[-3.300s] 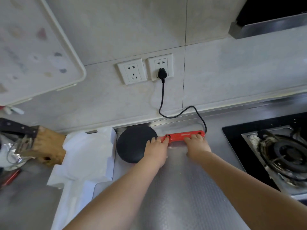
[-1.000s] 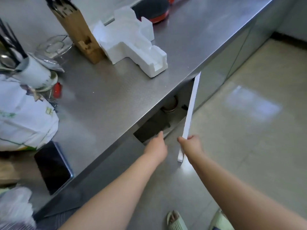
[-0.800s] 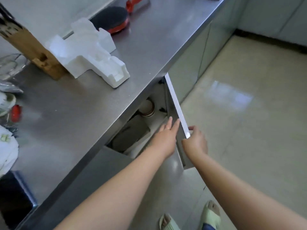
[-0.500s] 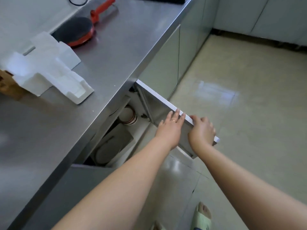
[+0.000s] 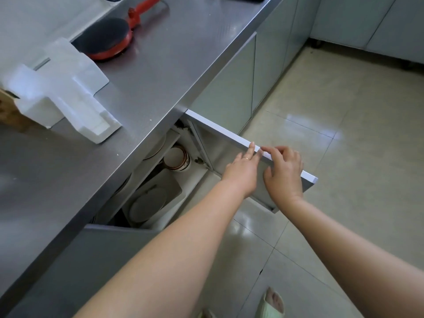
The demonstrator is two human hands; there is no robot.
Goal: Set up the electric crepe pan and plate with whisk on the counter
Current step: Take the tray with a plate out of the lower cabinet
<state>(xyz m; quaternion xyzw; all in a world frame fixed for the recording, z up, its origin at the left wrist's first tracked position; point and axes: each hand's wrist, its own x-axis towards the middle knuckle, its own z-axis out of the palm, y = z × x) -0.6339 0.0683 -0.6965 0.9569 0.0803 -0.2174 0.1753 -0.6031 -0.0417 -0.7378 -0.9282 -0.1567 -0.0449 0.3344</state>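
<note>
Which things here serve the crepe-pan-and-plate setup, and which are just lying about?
Job: crepe pan; plates in the cupboard; cupboard door; left hand; right hand; counter.
Lying about: foam packing; knife block; slipper.

Home kitchen, base-cabinet run under a steel counter.

Stainless steel countertop (image 5: pixel 160 65) over pale green cabinet doors (image 5: pixel 229 88), glossy beige floor tiles (image 5: pixel 344 111). One cabinet door (image 5: pixel 231 143) open: stacked plates (image 5: pixel 148 204) and bowls (image 5: pixel 176 158) inside. Red electric crepe pan (image 5: pixel 107 40) and a wooden knife block (image 5: pixel 9 111) (only its edge in view) on the counter. Slippers (image 5: pixel 273 304) on the person's feet say domestic.
</note>
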